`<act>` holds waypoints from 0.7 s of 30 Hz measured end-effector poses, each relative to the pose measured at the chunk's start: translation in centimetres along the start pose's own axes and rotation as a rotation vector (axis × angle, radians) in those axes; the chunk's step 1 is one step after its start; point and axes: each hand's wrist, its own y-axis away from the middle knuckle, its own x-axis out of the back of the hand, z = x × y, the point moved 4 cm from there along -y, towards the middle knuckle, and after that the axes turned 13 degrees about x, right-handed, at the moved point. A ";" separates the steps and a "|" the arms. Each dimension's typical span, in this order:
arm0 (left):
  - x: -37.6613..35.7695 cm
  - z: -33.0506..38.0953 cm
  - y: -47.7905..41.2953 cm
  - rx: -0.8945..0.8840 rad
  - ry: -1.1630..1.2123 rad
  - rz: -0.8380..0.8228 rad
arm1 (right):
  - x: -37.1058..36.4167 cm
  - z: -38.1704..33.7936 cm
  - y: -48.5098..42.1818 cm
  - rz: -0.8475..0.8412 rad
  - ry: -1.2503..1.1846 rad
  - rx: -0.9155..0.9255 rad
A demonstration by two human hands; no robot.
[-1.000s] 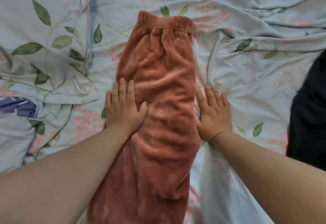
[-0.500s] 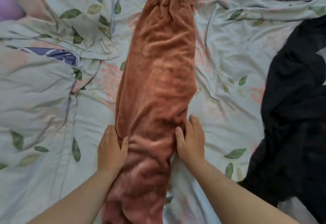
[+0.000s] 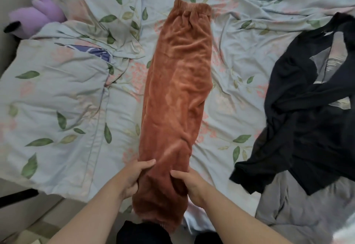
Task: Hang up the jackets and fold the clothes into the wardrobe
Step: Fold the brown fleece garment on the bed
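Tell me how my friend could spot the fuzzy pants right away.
Find the bed's leaf-print sheet. The pants lie straight down its middle, elastic waistband at the far end. They are fuzzy and rust-orange, unlike the black garment to the right and the purple plush toy far left.

The bed [image 3: 249, 51] carries one pair of fleece trousers [image 3: 176, 90], one black garment [image 3: 307, 119], one grey garment [image 3: 299, 209] at its near right corner and one purple plush toy [image 3: 36, 16] at its far left corner.
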 end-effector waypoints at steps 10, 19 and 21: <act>-3.1 -1.3 14.5 -0.235 -0.353 -0.179 | 0.2 -9.3 14.3 -0.069 -0.025 0.172; -5.8 -0.3 25.1 -0.291 -0.147 -0.324 | -2.7 -13.1 23.2 -0.042 -0.006 0.326; -6.2 -1.3 26.5 -0.297 -0.247 -0.276 | -2.9 -13.6 24.6 0.035 -0.062 0.360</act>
